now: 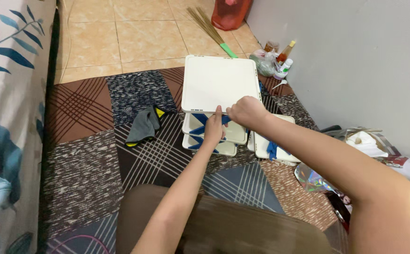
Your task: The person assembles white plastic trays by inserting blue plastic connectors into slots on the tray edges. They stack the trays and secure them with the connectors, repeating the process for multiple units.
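Both hands (233, 120) at white panel's (219, 82) edge

A smooth, matt white plastic panel (220, 83) is seen above a woven patchwork rug (92, 155) and glossy floor tiles (139, 33).

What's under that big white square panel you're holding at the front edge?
Under the white square plastic panel, two more cream shelf panels are stacked, joined by blue crossed plastic pieces. The panel and both hands hide how far back they reach and what lies beneath its far half.
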